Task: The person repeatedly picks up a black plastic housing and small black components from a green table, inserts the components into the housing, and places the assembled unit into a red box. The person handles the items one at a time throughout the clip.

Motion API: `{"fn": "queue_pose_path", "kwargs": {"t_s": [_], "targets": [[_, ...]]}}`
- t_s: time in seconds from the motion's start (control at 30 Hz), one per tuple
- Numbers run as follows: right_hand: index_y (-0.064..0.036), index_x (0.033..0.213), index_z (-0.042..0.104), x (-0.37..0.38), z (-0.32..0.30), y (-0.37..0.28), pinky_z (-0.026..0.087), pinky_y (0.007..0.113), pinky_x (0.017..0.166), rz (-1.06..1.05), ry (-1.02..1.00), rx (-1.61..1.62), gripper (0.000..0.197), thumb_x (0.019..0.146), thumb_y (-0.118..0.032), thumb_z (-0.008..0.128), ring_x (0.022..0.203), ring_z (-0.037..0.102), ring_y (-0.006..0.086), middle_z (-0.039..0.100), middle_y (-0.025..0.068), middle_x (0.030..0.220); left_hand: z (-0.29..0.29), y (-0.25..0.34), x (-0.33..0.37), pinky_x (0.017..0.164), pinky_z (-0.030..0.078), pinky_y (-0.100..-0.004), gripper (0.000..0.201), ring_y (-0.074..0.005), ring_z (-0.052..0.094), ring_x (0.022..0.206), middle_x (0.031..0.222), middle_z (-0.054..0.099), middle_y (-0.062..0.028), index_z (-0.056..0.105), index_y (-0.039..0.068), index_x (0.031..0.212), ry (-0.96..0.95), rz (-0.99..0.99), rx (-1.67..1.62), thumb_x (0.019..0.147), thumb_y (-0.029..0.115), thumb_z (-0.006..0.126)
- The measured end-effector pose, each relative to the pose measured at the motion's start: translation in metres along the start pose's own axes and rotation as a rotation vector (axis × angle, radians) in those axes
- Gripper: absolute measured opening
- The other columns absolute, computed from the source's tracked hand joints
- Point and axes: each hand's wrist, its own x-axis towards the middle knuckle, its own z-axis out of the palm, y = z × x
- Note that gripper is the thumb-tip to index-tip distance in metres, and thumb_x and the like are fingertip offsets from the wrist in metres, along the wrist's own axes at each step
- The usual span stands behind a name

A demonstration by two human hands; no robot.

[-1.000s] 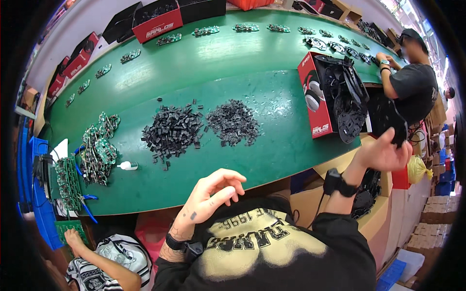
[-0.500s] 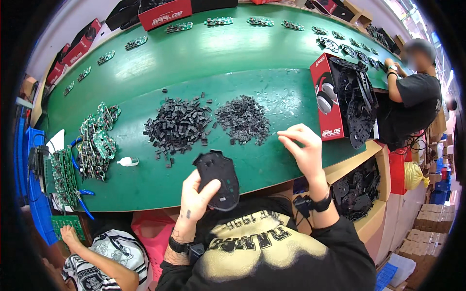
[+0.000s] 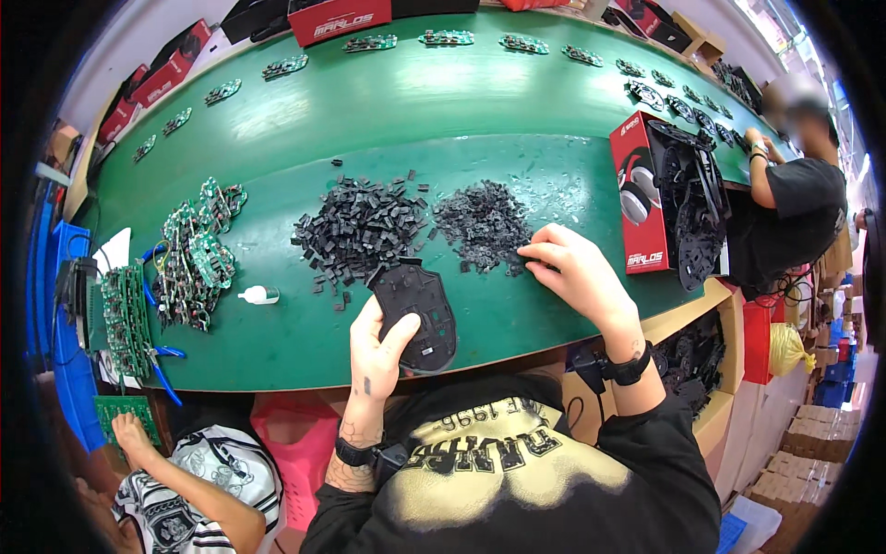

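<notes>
Black shell (image 3: pixel 415 319): curved plastic, slotted; just off centre of view twd 7 o'clock (clock dirs taken from centre), up off green table (image 3: pixel 503 323), overlapping its near edge in view.
L hand (image 3: pixel 377 346): at 7, gripping shell's left side, thumb across the face.
R hand (image 3: pixel 580 272): at 3, fingers bent, tips at edge of small-parts pile; can't tell if pinching a part.
Small-parts pile (image 3: pixel 482 222): at 1, loose black bits, no container around.
Chip pile (image 3: pixel 358 226): at 10, black, rectangular, loose too, just beside small-parts pile.
Red carton (image 3: pixel 644 235): at 2, on table, headphones pictured on side; crammed w/ black plastic parts, some hanging over rim.
Cardboard box (image 3: pixel 732 342): at 4, below table level, open; heaped w/ black plastic parts.
Far red box (image 3: pixel 337 20): at 11, cut off by top edge; can't see contents.
White bottle (image 3: pixel 260 295): at 9, small, lying on side; can't tell contents.
Board heap (image 3: pixel 198 263): at 9, green circuit bds, wired, piled straight on table.
Red bin (image 3: pixel 757 337): approx 3–4, yellow bag (image 3: pixel 789 351) right next to it; contents unclear.
</notes>
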Motion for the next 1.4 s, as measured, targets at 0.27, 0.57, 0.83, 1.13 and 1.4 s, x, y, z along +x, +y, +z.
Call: {"fn": "queue_pose_path", "kwargs": {"t_s": [0.27, 0.57, 0.83, 1.13, 1.4], "targets": [[-0.0025, 0.091, 0.068, 0.000, -0.006, -0.016, 0.052, 0.030, 0.070, 0.078, 0.018, 0.261, 0.010, 0.081, -0.004, 0.069, 0.079, 0.065, 0.0213, 0.065, 0.0073, 0.086, 0.003, 0.000, 0.002, 0.090, 0.049, -0.0290, 0.038, -0.0138, 0.062, 0.100, 0.114, 0.065, -0.0089, 0.053, -0.005, 0.127, 0.005, 0.021, -0.011, 0.090, 0.005, 0.060], [0.0031, 0.096, 0.071, -0.014, 0.037, -0.080, 0.057, 0.027, 0.077, 0.341, -0.082, 1.137, 0.010, 0.087, 0.001, 0.067, 0.085, 0.070, 0.0168, 0.071, 0.0092, 0.092, 0.008, 0.002, 0.005, 0.078, 0.051, -0.0246, 0.036, -0.0104, 0.062, 0.091, 0.110, 0.065, -0.0076, 0.053, -0.001, 0.126, 0.034, 0.036, 0.038, 0.092, 0.008, 0.057], [-0.0071, 0.090, 0.072, -0.003, 0.044, -0.078, 0.051, 0.029, 0.070, -0.005, 0.045, 0.638, 0.017, 0.075, -0.001, 0.076, 0.082, 0.061, 0.0176, 0.062, 0.0055, 0.089, 0.007, -0.002, 0.007, 0.070, 0.051, -0.0218, 0.037, -0.0080, 0.062, 0.087, 0.108, 0.066, -0.0062, 0.052, -0.001, 0.127, 0.019, 0.042, 0.025, 0.092, 0.010, 0.058], [-0.0060, 0.090, 0.072, -0.003, 0.047, -0.077, 0.051, 0.028, 0.069, 0.032, 0.056, 0.651, 0.016, 0.075, -0.001, 0.076, 0.081, 0.061, 0.0159, 0.062, 0.0046, 0.090, 0.007, -0.002, 0.008, 0.051, 0.048, -0.0173, 0.038, -0.0051, 0.062, 0.076, 0.104, 0.067, -0.0044, 0.052, 0.001, 0.128, 0.021, 0.032, 0.052, 0.092, 0.011, 0.059], [-0.0055, 0.089, 0.072, -0.004, 0.049, -0.077, 0.051, 0.028, 0.068, 0.023, 0.077, 0.653, 0.016, 0.075, 0.000, 0.076, 0.079, 0.061, 0.0159, 0.062, 0.0052, 0.089, 0.005, -0.003, 0.007, 0.057, 0.050, -0.0185, 0.039, -0.0058, 0.062, 0.080, 0.105, 0.067, -0.0051, 0.052, 0.000, 0.128, 0.008, 0.003, 0.071, 0.092, 0.011, 0.060]]}}
